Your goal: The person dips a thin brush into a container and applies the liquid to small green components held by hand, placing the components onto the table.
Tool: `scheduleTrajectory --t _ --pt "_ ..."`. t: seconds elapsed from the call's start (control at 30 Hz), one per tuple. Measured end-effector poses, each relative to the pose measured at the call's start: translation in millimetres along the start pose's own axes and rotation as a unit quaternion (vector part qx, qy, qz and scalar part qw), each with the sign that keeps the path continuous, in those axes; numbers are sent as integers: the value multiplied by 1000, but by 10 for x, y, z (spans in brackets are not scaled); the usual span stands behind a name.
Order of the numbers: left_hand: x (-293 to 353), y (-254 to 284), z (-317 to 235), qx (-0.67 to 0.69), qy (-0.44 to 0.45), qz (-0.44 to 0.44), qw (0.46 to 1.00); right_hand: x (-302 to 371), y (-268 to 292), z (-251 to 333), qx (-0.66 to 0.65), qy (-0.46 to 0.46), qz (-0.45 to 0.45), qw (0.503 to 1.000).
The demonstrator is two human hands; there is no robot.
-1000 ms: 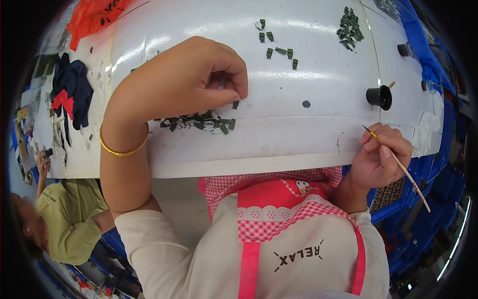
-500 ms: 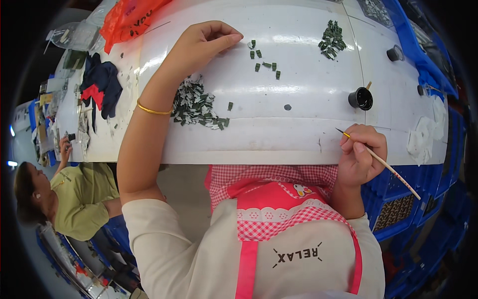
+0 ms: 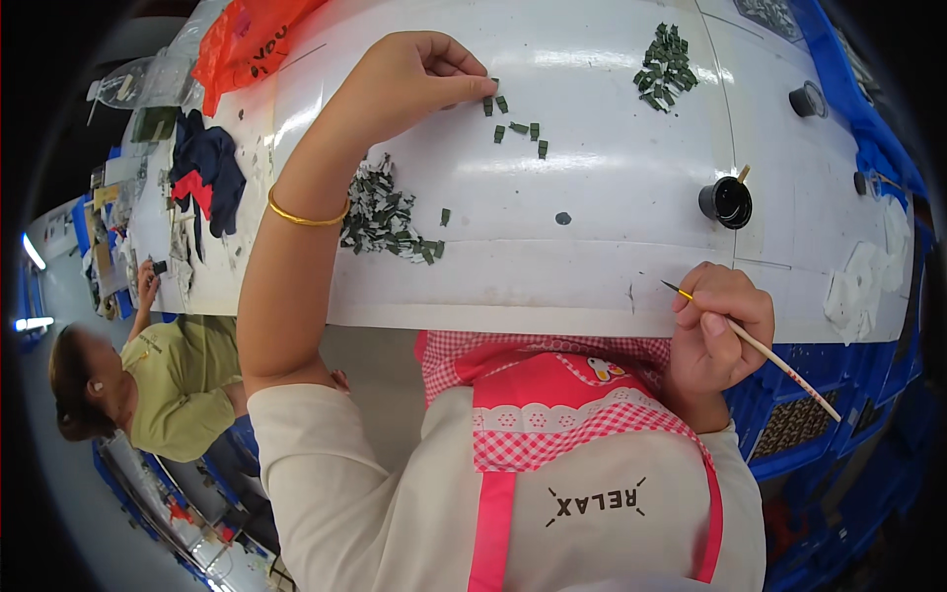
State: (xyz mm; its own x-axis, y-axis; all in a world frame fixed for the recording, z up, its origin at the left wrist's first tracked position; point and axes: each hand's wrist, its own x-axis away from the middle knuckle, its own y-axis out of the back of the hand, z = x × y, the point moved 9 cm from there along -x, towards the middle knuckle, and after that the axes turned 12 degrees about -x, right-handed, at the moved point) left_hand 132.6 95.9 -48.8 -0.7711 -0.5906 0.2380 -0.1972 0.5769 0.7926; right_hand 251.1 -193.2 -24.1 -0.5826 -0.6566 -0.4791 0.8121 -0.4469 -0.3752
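Small dark green pieces (image 3: pixel 513 123) lie in a loose row on the white table (image 3: pixel 592 266), well up from the person's edge; the left hand (image 3: pixel 414 84) has reached out to them, its fingertips (image 3: pixel 480 87) pinched together right at the nearest piece, though I cannot tell whether one is actually gripped between them; a second ago that hand sat lower, over the big heap of green pieces (image 3: pixel 385 212) near the table's front, so the arm has stretched away from the heap and up to the row; to my eye that means the work has shifted from the heap to the separate pieces laid out beyond it, and the heap now lies bare beside the forearm with its gold bangle (image 3: pixel 306 217). Right hand (image 3: pixel 720 331) has hardly moved; it rests at the table's front edge with the fingers closed round a thin brush (image 3: pixel 755 345), tip pointing left toward the table, handle trailing off to the lower right; the small black pot (image 3: pixel 726 201) stands just above it, apart from the brush. Another cluster of green pieces (image 3: pixel 666 64) sits further off toward the far side; a red plastic bag (image 3: pixel 247 39) lies at the far left corner; another person in a green top (image 3: pixel 182 380) works at the left end of the table.
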Motion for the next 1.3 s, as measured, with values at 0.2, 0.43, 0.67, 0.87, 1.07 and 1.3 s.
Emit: scheduleTrajectory --t 0.2,0.43,0.67,0.87,1.07,1.3 --pt "-41 -12 39 6 10 44 999 -16 -31 -2 -1 -9 4 1000" --pt "-75 -22 -50 -17 -10 48 999 -30 -40 -5 4 -18 6 1000" --pt "-117 -31 39 -33 32 60 997 -15 -44 -24 6 -24 6 1000" --pt "-103 115 -198 -77 83 77 990 -16 -41 -21 9 -16 4 1000" --pt "-136 87 -38 -15 64 77 995 -16 -53 -21 11 -18 7 1000" --pt "-102 -2 -10 19 2 97 995 -11 -47 -23 16 -24 9 1000"
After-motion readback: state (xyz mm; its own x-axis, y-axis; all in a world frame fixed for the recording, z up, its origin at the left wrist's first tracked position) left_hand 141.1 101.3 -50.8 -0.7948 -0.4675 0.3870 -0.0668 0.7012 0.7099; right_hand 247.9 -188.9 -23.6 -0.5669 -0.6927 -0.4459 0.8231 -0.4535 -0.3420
